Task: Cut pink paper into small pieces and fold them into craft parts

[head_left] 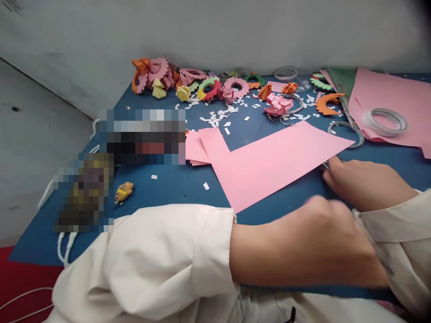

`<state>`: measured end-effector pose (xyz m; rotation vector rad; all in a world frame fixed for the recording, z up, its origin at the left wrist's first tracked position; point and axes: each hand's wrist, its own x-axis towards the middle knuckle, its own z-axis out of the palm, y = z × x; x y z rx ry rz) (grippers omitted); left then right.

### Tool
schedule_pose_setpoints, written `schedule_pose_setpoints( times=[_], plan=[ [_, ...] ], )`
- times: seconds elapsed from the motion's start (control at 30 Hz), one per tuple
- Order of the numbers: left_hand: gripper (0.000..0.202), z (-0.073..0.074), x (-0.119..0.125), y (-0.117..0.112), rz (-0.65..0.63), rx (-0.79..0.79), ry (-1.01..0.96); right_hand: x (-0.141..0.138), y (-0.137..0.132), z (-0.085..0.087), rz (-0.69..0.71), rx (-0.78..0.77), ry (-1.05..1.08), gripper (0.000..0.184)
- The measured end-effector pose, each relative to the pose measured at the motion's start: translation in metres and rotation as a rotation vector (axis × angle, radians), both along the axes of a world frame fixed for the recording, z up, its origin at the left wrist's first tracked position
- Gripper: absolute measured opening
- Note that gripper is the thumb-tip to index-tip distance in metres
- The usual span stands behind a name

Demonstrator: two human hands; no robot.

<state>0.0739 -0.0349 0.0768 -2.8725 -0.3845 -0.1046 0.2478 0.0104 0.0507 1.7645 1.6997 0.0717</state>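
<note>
- Two hands: right hand [367, 181], fingers bunched at one small metallic piece [326, 165], too covered to tell if clamped; left hand [336, 242] blurred, fingertips hidden, cannot tell if apart or together
- One large pink sheet [269, 166] just past the right fingertips, spread over the blue table [161, 186]
- One small pink stack [197, 148] at its left end
- Four pale rings [361, 137]: one tape roll [387, 130] on another pink sheet [412, 98], one by the large sheet's right tip, two behind
- One orange toothed arc [323, 105], one yellow figure [124, 192]
- Toothed paper rings [244, 91] and white slips [215, 120], too many to count
- In the way: left sleeve [161, 251] in front, two pixelated patches [84, 193] at left
</note>
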Motion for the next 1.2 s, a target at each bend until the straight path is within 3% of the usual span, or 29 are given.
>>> schedule_pose_setpoints(
  times=[0.03,0.1,0.17,0.27,0.37,0.47,0.73,1.0,1.2],
  plan=[
    [0.039,-0.003,0.002,0.005,0.089,0.030,-0.040,0.001,0.000,0.001,0.001,-0.009,0.005,0.022],
    [0.040,-0.014,0.003,0.016,0.388,0.116,-0.022,0.003,-0.001,0.003,0.010,-0.020,0.013,0.020],
    [0.043,-0.026,0.004,0.026,0.452,0.109,0.043,0.002,-0.002,0.002,0.025,-0.029,0.017,0.019],
    [0.049,-0.038,0.005,0.038,0.464,0.012,0.121,0.003,-0.003,0.001,0.039,-0.031,0.017,0.022],
    [0.040,-0.040,0.005,0.043,0.473,-0.042,0.144,0.008,-0.002,0.002,0.043,-0.047,0.034,0.023],
    [0.029,-0.040,0.007,0.042,0.479,-0.046,0.143,0.016,-0.001,0.004,0.048,-0.077,0.062,0.027],
    [0.035,-0.048,0.009,0.036,0.558,-0.032,0.146,0.017,-0.001,0.010,0.087,-0.082,0.121,0.031],
    [0.025,-0.042,-0.006,0.039,0.471,-0.021,0.118,0.013,0.000,0.005,0.100,-0.039,0.140,0.028],
    [0.029,-0.039,-0.023,0.031,0.336,0.021,0.098,0.014,0.001,0.020,0.041,0.021,0.142,0.022]
  ],
)
